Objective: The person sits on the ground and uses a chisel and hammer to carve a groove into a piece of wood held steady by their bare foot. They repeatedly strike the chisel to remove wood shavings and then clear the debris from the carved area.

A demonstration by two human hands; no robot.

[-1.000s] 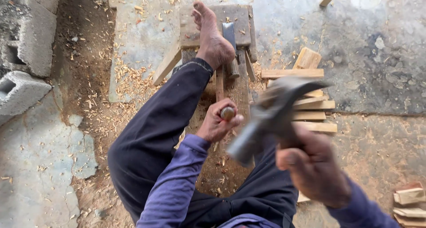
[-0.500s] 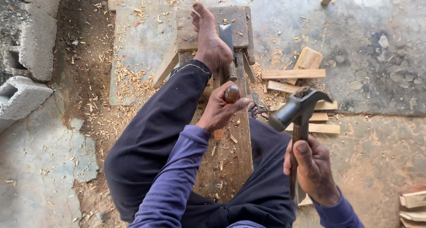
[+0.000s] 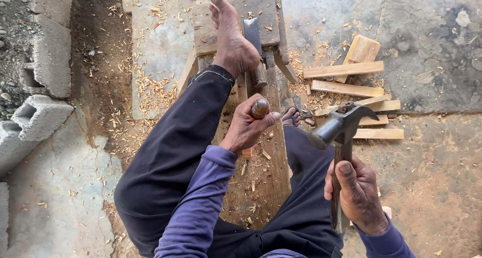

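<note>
Right hand (image 3: 357, 193) gripped around a claw hammer (image 3: 337, 132), raised. Left hand (image 3: 247, 125) clamped on a wooden-handled chisel (image 3: 259, 108) mid-surface. Shavings already scattered; cutting looks unfinished. Bare foot (image 3: 232, 39) braces the far end.

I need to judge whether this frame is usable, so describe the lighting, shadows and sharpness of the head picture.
Head view: soft, even daylight, no glare; faint shadows under the wooden bench. Sharp throughout: the left hand on the chisel handle, and the right hand holding the hammer, show no motion blur. Slight wide-angle stretch toward the edges.
</note>
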